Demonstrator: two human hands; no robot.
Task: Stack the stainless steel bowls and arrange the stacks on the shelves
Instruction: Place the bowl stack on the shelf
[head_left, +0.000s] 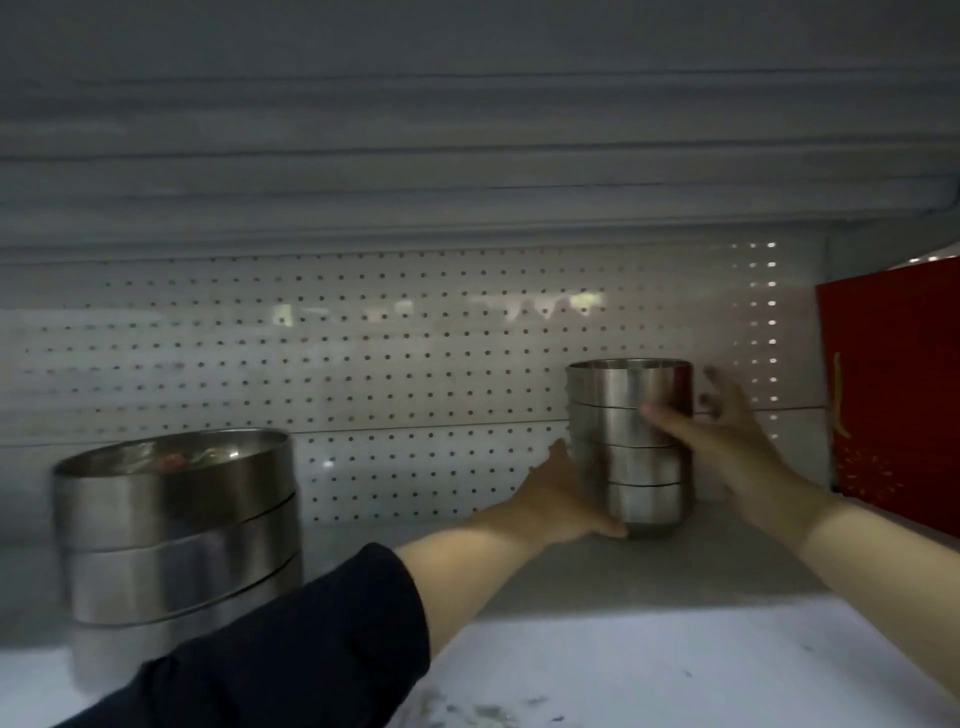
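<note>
- Head view: looked into a white shelf (649, 582) backed by a perforated panel (363, 353).
- Stood toward the right rear of the shelf: a small stack of steel bowls (631, 447), four nested, upright, base on or just above the shelf surface, which one could not be told.
- Clasped that stack from both sides: left hand (561, 499) low against its left side and base, thumb under the bottom bowl; right hand (727, 421) on its right side, thumb across the front at mid-height, fingers spread behind.
- Covered the left forearm: a dark sleeve (291, 654); right forearm bare.
- Sat at the left front of the shelf, well apart from the held stack: a larger stack of steel bowls (176, 545), blurred, untouched.
- Leaned at the right edge, near the right hand: a red box (893, 395) with gold markings.
</note>
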